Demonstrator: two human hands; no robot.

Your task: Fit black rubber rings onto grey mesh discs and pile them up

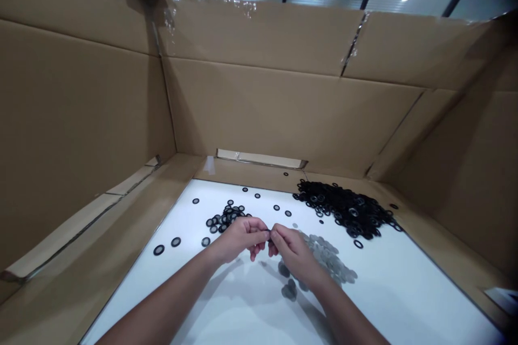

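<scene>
My left hand (245, 237) and my right hand (289, 248) meet fingertip to fingertip over a white board (226, 302). Both pinch a small dark piece, mostly hidden by the fingers. Behind my left hand lies a group of black rings with grey centres (226, 218), with several more scattered around it. Partly under my right hand spreads a pile of translucent grey discs (329, 259); a few darker grey discs (288, 290) lie just in front of it. At the back right of the board is a big heap of black rings (348, 207).
Tall cardboard walls (259, 108) rise at the back, left and right. A cardboard flap (261, 159) sits at the foot of the back wall. One loose ring (285, 174) lies on the cardboard behind the board.
</scene>
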